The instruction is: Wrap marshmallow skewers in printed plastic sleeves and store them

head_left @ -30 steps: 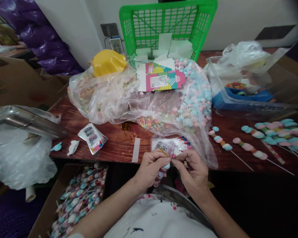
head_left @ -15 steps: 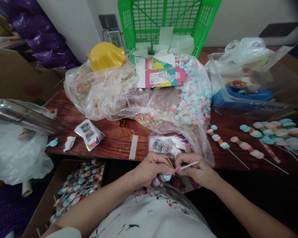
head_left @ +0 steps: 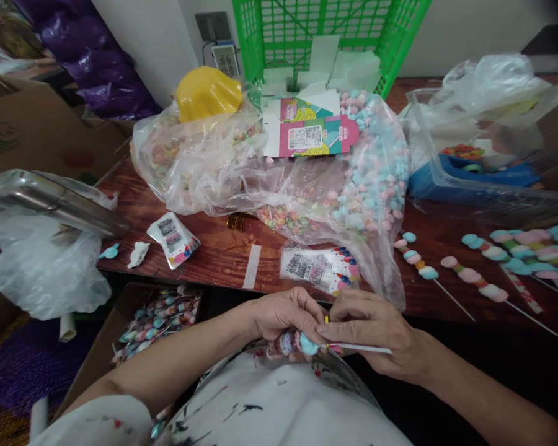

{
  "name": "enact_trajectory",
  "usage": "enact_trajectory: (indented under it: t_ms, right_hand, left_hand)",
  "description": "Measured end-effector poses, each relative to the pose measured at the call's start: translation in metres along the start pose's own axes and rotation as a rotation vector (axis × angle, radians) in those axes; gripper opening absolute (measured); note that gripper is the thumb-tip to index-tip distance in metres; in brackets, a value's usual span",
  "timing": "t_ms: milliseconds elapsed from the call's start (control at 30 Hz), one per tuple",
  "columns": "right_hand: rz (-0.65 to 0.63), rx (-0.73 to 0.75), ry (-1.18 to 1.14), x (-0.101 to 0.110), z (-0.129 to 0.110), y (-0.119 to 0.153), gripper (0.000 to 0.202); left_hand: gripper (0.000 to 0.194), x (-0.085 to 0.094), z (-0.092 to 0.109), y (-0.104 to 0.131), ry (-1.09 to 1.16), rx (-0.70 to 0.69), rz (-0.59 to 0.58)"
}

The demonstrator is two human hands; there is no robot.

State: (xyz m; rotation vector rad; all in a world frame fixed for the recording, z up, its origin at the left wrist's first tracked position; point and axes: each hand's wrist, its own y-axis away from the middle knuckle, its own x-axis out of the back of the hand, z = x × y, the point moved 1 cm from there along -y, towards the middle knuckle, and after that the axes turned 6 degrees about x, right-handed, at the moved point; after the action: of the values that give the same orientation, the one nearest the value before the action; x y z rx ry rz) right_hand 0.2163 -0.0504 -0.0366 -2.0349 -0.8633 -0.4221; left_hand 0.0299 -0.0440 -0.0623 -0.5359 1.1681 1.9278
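Note:
Close to my body, my left hand (head_left: 283,317) is closed around a candy skewer (head_left: 309,344) in a clear wrapper, its pink and blue pieces showing below the fingers. Its white stick (head_left: 366,349) points right, passing under my right hand (head_left: 379,328). Thumb and fingers of that hand pinch a gold twist tie (head_left: 326,319) at the wrapper's neck, where the stick comes out; most of the tie is hidden. Just beyond the hands lies a fan of printed clear bags (head_left: 318,267). More gold twist ties (head_left: 240,222) sit near the big candy bag.
A large plastic bag of candy (head_left: 376,167) with printed cards on it fills the table's middle. Candy skewers (head_left: 474,279) and a clear bin (head_left: 488,186) are at right. A steel flask (head_left: 60,201) stands left. A box of wrapped skewers (head_left: 155,316) is below the table edge.
The skewer's stick has swung from pointing up right to lying nearly level. My right hand has turned over the wrapper's neck, and the gold tie is now mostly covered. The view has shifted slightly.

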Motion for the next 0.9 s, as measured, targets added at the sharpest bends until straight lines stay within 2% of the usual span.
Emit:
enact_trajectory:
  t_ms: [100,167,367,567,700,800,900]
  right_hand:
    - [0.043,-0.007,-0.054,-0.001,-0.002,-0.005,0.028]
    - [0.029,-0.004,-0.046,-0.001,-0.004,-0.008,0.020]
    - [-0.093,0.106,0.006,0.000,-0.007,-0.008,0.031]
    - [-0.248,0.127,0.150,-0.001,-0.012,-0.010,0.025]
    - [-0.320,0.073,0.237,-0.002,-0.018,-0.013,0.027]
    - [-0.268,0.061,0.257,-0.006,-0.020,-0.009,0.025]
    - [-0.249,0.061,0.329,-0.012,-0.019,-0.004,0.022]
  left_hand:
    - [0.011,0.003,0.000,0.001,-0.053,0.075,-0.054]
    - [0.012,0.004,-0.001,0.002,-0.075,0.112,-0.080]
    - [0.014,-0.003,0.003,0.007,-0.113,0.138,-0.078]
    - [0.023,-0.008,0.010,0.009,-0.260,0.142,-0.067]
    - [0.032,-0.008,0.016,0.009,-0.402,0.084,-0.092]
    - [0.030,-0.004,0.031,0.013,-0.631,0.017,-0.110]
    - [0.021,0.000,0.054,0.023,-1.057,-0.037,-0.066]
